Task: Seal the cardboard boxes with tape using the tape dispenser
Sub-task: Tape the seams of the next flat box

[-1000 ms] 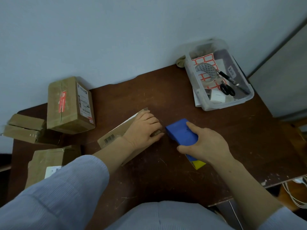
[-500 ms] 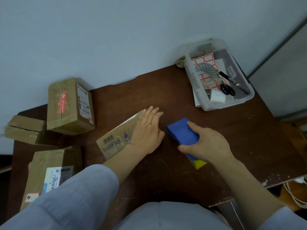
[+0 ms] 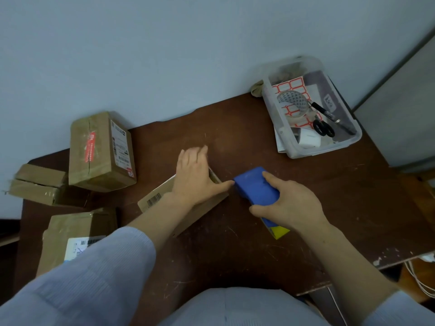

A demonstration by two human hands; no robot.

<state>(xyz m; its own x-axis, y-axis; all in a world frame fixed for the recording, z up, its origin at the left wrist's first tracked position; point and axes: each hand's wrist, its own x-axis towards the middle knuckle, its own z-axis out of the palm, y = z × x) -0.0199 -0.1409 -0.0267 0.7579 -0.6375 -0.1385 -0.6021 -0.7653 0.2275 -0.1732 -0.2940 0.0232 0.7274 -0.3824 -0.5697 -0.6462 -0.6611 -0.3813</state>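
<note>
The blue tape dispenser (image 3: 255, 187) is gripped by the right hand (image 3: 289, 203) (fingers curled over its top, thumb along the near side) and is rested on the brown table (image 3: 235, 243). Just left of the dispenser a small cardboard box (image 3: 155, 200) is pressed down by the left hand (image 3: 195, 177), its fingers laid straight and flat, somewhat blurred; the thumb tip is seen just beside the dispenser's front end. Farther left of the dispenser three more boxes are seen: a red-labelled box (image 3: 101, 151), a low box (image 3: 37, 184) beyond it, and a white-labelled box (image 3: 77, 229) nearest the person. Behind the dispenser, to its right, a clear plastic bin (image 3: 294, 147) is set, with scissors (image 3: 323, 128) inside.
</note>
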